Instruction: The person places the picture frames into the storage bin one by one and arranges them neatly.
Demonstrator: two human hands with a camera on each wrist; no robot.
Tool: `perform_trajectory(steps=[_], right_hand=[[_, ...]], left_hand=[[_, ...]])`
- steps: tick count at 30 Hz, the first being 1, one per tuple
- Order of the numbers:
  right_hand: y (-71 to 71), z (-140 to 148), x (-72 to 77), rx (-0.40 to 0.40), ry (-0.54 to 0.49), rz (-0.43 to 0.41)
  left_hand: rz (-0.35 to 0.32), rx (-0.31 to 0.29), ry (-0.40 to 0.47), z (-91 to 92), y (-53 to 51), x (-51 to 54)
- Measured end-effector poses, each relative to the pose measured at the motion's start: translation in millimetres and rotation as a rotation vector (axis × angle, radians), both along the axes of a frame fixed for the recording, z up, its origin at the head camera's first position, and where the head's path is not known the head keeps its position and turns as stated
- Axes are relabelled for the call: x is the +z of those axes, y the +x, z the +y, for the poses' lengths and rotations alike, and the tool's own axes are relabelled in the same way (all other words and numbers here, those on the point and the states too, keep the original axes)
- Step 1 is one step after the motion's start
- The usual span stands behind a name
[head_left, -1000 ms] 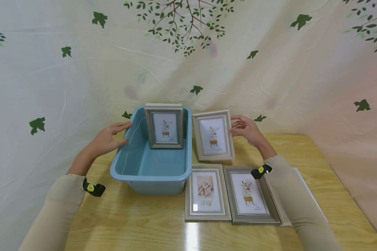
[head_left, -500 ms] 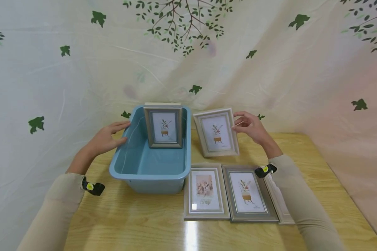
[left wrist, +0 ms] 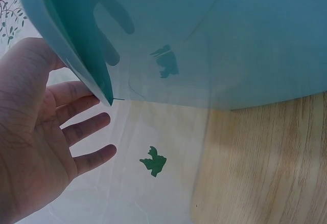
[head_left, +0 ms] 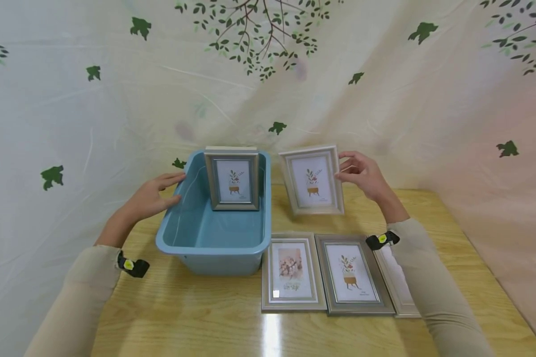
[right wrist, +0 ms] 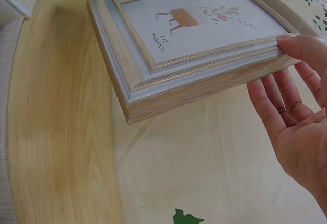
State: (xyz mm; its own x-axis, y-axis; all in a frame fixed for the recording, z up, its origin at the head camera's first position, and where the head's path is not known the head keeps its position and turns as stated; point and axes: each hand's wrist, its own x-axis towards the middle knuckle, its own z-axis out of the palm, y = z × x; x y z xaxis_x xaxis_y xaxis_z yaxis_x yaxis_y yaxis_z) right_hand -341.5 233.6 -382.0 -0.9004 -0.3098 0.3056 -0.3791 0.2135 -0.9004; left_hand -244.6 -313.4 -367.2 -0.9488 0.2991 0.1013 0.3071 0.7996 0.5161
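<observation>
Tub [left wrist: 230, 40] and held frame [right wrist: 199, 29] cropped in the wrist views, rightmost flat frame [head_left: 395, 277] partly behind a sleeve [head_left: 437, 287]

smooth plastic tub [head_left: 225, 265], wood-grained picture frame [right wrist: 194, 40], glossy wood-look table [head_left: 183, 317], creased backdrop [head_left: 138, 109]

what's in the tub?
In the tub, a frame stands at the far end, picture side showing. A pale edge peeks above it, perhaps a second frame; most of that is covered, as is the wall behind.
</observation>
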Motion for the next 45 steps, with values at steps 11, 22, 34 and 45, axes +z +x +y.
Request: perform_trajectory(steps=[11,22,34,45], right_hand=[[7.7,-5,20.1,0.004,-0.111,0.044],[16.9,-14,42.7,0.003,-0.170,0.121],[29.1,-32,83.3,-0.027,-0.234,0.231],[36.6,-75,112.8,0.065,-0.373,0.283]], left_hand=[[0.000,-0.007,-0.001,-1.1,-1.1,1.9],[-0.029,0.005,0.001,1.2,-1.2,3.2],[-0.032,0.011,0.005,0.9,-0.9,0.4],[-0.027,-0.003,0.001,1.5,1.0,1.0]])
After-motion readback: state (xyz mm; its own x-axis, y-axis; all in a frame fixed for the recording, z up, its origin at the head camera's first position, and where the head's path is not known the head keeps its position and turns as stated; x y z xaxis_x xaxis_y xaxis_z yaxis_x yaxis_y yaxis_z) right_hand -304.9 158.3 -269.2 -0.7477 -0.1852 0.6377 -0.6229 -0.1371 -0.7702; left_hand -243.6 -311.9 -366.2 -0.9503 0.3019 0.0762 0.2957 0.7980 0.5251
